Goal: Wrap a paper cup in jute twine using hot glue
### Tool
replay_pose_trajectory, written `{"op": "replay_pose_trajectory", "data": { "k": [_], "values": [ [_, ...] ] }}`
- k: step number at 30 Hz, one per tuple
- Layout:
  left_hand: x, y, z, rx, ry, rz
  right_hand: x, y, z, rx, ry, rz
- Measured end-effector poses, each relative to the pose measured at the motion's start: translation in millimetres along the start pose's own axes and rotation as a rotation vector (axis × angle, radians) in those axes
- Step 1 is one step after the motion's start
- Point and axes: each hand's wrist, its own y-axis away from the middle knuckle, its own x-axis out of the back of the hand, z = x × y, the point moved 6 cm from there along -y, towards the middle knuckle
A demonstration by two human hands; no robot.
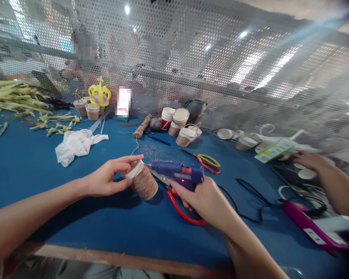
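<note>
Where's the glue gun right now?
Head view, near centre: the right hand holds the glue gun, nozzle at the upper right of the twine-wrapped cup.

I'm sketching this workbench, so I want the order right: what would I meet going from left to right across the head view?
Pile of green stalks → crumpled white cloth → twine-wrapped cup → blue glue gun → purple power strip.
</note>
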Motion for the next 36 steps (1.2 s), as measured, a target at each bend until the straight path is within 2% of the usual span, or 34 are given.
{"op": "replay_pose_trajectory", "data": {
  "k": [6, 8, 10, 13, 19, 24, 27, 30, 33, 34, 36],
  "values": [
    [0.7, 0, 0, 0.004, -0.038, 0.007, -2, -11, 8, 0.019, -0.167, -0.127],
    [0.6, 0, 0, 0.009, -0.056, 0.0, 4, -22, 15, 0.022, -0.252, -0.083],
    [0.8, 0, 1, 0.009, -0.067, -0.006, 14, -36, 24, 0.001, -0.292, 0.026],
    [1.3, 0, 4, -0.001, -0.085, -0.005, 25, -59, 42, -0.098, -0.184, 0.156],
    [2.4, 2, 12, -0.099, -0.215, 0.033, 14, -91, 69, -0.215, -0.067, 0.123],
    [0.4, 4, 16, -0.153, -0.314, 0.023, 3, -102, 75, -0.183, 0.104, 0.104],
    [-0.7, 4, 18, -0.148, -0.36, 0.011, 8, -100, 60, -0.129, 0.24, 0.158],
    [-1.9, 5, 20, -0.164, -0.395, 0.003, 10, -87, 25, -0.004, 0.302, 0.16],
    [-2.7, 5, 22, -0.197, -0.42, 0.002, 1, -65, -22, 0.23, 0.243, 0.005],
    [-2.6, 5, 22, -0.207, -0.425, 0.002, -6, -53, -41, 0.424, 0.162, -0.118],
    [-1.1, 5, 23, -0.213, -0.422, 0.003, -12, -35, -66, 0.638, 0.113, -0.24]
  ]
}}
